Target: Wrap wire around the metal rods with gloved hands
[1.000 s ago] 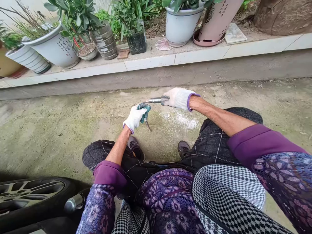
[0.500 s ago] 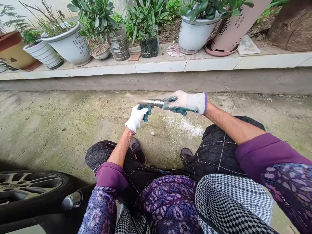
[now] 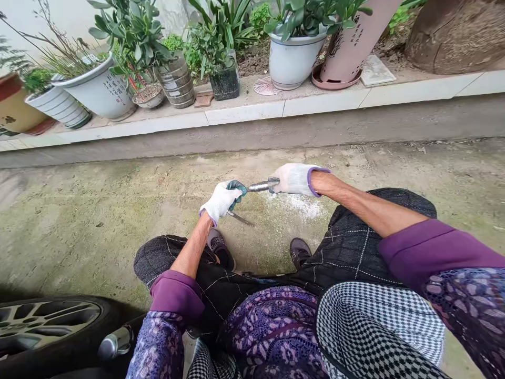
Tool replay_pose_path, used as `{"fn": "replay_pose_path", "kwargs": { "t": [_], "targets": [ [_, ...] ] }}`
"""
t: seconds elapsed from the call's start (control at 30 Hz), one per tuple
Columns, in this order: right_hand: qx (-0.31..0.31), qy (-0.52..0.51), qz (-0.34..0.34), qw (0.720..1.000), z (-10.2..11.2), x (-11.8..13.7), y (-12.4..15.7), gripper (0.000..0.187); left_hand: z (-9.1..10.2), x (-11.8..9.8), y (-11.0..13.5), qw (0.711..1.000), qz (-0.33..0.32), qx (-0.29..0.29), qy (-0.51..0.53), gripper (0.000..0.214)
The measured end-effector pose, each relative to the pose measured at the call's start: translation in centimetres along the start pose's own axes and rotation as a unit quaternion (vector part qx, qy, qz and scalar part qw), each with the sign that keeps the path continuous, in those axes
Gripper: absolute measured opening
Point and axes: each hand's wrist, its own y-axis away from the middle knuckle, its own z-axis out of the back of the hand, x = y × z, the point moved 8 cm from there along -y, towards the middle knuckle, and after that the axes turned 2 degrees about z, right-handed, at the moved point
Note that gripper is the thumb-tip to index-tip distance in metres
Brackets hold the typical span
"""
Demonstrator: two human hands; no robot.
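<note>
Between my two gloved hands runs a short rod-like piece with a shiny, ridged silver middle (image 3: 259, 187); its exact kind I cannot make out. My left hand (image 3: 226, 198), in a white glove with green-coated fingers, is closed round its left end. On the other end, the fingers of my right hand (image 3: 290, 179) are closed, in a matching glove with a purple cuff. A thin dark strip (image 3: 240, 218) slants down to the right below my left hand; whether it joins the rod is hidden. Pale powder (image 3: 302, 205) lies on the concrete beneath.
Potted plants, one in a white pot (image 3: 294, 60), line a tiled ledge (image 3: 244, 113) ahead. A car wheel (image 3: 47, 323) stands at lower left beside a chrome-ended part (image 3: 116, 342). My shoes (image 3: 300, 252) rest on the concrete ground.
Both hands are lower in view, still on the ridged rod. My right hand has turned, hiding more of its fingers. The thin strip now shows below my left hand.
</note>
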Motion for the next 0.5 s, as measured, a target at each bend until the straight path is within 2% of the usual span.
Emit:
{"fn": "replay_pose_path", "kwargs": {
  "t": [0.1,0.17,0.3,0.37,0.43,0.5],
  "targets": [
    [-0.021,0.060,0.004,0.998,0.9,0.5,-0.9,0.019,0.1,-0.2,-0.1,0.999,-0.010,-0.001,0.049,0.018],
    [-0.048,0.051,0.014,0.997,1.7,1.3,-1.1,0.026,0.2,-0.4,-0.2,0.996,-0.022,0.001,0.086,0.023],
    [-0.046,-0.087,-0.036,0.994,1.9,2.4,-0.9,0.032,0.5,-0.9,-0.4,0.986,-0.052,0.001,0.159,0.032],
    [-0.031,-0.157,-0.049,0.986,1.6,3.2,-0.7,0.034,1.1,-1.3,-0.4,0.982,-0.067,-0.015,0.175,0.030],
    [-0.005,-0.226,-0.045,0.973,1.2,4.0,-0.6,0.032,1.7,-1.6,-0.3,0.980,-0.073,-0.027,0.186,0.023],
    [0.041,-0.311,-0.044,0.949,0.3,4.5,-0.5,0.030,1.9,-1.9,0.0,0.975,-0.077,-0.009,0.207,0.022]
  ]
}}
